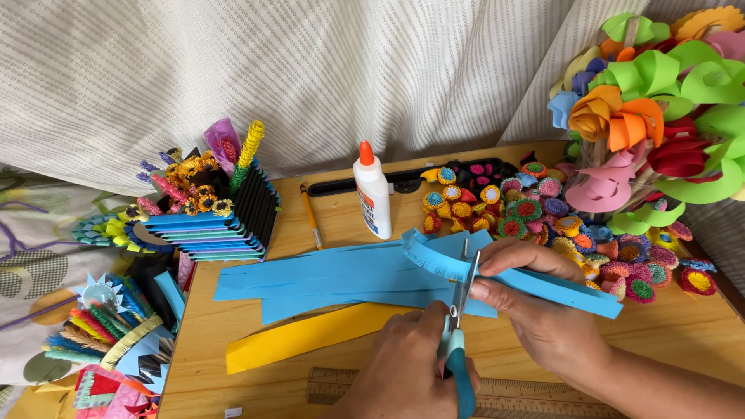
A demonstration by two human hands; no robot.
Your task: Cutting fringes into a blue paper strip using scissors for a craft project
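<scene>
Head view: left hand [407, 365] grips scissors [458, 326], apparently snipping the right-hand [543, 310]-pinched blue strip [512, 275].

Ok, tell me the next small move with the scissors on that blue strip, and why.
Probably slide the scissors slightly along and snip again. The right hand holds the blue paper strip bent up, with fine fringe cuts along its curved edge to the left of the blades, while the stretch toward the right end looks uncut. The left hand works the teal handles.
</scene>
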